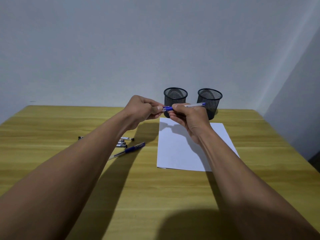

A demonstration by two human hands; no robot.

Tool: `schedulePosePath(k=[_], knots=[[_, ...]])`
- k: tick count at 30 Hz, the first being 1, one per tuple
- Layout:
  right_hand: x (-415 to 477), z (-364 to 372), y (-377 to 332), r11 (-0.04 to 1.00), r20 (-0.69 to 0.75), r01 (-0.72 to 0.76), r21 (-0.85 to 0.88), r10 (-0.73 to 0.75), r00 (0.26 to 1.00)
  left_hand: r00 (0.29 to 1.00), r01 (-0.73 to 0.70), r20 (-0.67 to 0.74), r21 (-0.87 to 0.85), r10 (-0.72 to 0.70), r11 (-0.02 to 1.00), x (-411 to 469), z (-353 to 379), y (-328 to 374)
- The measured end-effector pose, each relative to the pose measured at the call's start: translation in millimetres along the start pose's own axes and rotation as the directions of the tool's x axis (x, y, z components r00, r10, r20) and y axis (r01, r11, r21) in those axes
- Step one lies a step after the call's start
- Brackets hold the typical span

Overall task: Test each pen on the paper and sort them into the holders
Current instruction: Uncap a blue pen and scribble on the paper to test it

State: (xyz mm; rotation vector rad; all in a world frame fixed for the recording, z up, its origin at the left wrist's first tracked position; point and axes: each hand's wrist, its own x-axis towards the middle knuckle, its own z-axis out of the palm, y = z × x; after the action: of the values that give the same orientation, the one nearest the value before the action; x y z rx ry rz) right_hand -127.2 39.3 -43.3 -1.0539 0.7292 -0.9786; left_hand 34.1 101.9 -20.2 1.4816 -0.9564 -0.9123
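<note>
Blue-capped clear plastic pen [183,106] is held level above the white paper sheet [187,146], its long axis running left to right. The cap end is pinched by the left hand [143,110] and the barrel by the right hand [188,118], before two black mesh holders [175,97].

both hands, left hand [143,110] and right hand [188,120], grip a blue pen [183,106] above the paper [180,153].

A blue pen [184,106] with a clear barrel lies level in the air above the far edge of the white paper [180,148]. Two black mesh holders [175,97] [210,99] stand upright behind. More pens [127,150] lie left of the paper.
</note>
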Motion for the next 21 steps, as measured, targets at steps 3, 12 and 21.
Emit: schedulePosePath(k=[3, 12, 21], knots=[[0.1, 2.8, 1.5, 1.0, -0.002, -0.004, 0.009, 0.004, 1.0, 0.999, 0.041, 0.008, 0.013, -0.042, 0.999, 3.4, -0.9, 3.0], [9.9, -29.8, 10.3, 0.992, -0.091, 0.013, -0.127, -0.025, 0.996, 0.996, -0.014, -0.085, 0.27, 0.039, 0.963, 17.1, -29.8, -29.7], [13.6, -21.4, 40.8, 0.961, -0.124, -0.032, -0.276, -0.003, 0.992, 0.977, -0.02, -0.148, 0.654, 0.154, 0.756, 51.4, 8.1, -59.1]])
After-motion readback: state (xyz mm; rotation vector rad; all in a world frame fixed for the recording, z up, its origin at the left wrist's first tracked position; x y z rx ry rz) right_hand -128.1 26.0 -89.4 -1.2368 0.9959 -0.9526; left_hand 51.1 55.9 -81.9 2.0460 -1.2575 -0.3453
